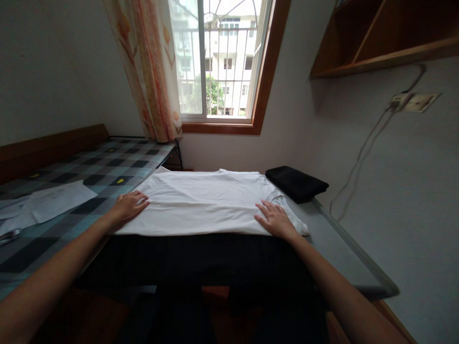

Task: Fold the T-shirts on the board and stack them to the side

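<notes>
Tabletop [340, 246] largely invisible beneath white garment [204, 203]

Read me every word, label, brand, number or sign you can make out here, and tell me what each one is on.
No text can be read.
White paper sheets on the checkered bedding: faint print, too small and blurred to read.
Yellow patch on the bedding: the dark marks beside it may be lettering, too small to tell.
White garment and folded black cloth: no lettering shows.
</notes>
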Demonstrator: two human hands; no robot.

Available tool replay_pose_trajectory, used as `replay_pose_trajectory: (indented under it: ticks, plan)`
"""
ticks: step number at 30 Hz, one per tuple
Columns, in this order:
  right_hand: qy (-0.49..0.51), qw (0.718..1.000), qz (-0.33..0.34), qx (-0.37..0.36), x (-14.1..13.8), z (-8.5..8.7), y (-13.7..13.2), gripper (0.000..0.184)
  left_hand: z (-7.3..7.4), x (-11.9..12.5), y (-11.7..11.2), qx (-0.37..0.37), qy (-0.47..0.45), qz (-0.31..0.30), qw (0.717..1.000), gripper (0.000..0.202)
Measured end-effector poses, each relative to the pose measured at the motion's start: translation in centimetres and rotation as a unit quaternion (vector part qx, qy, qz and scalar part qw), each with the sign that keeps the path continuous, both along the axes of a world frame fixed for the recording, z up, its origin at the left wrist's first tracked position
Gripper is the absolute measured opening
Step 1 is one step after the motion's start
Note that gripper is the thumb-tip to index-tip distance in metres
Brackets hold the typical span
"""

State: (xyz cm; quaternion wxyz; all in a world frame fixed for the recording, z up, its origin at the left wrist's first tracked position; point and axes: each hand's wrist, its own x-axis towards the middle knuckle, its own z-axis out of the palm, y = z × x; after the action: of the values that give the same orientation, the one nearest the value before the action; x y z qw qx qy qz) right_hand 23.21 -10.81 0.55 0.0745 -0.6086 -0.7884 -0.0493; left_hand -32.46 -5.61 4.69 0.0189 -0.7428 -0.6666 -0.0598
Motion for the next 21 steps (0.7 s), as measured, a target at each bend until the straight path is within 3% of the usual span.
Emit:
replay_pose_trajectory:
  ticks: [3, 13, 18, 21]
  plan:
    - [0.004, 1.0, 0.0, 0.003, 0.0, 0.1, 0.0, 0.059, 1.3, -1.3, 0.6, -0.056, -0.031, 0.035, 0.997, 0.042]
    - [0.007, 1.0, 0.003, 0.014, 0.2, -0.1, 0.0, 0.057, 4.1, -5.3, 1.6, -0.217, -0.159, 0.062, 0.961, 0.057]
    - [0.014, 1.0, 0.008, 0.018, 0.2, -0.1, 0.1, 0.056, 3.8, -6.8, 1.6, -0.169, -0.146, 0.081, 0.971, 0.049]
    - [0.019, 1.0, 0.007, 0.019, 0.2, -0.1, 0.1, 0.055, 3.2, -6.5, 2.2, -0.075, -0.066, 0.101, 0.99, 0.037]
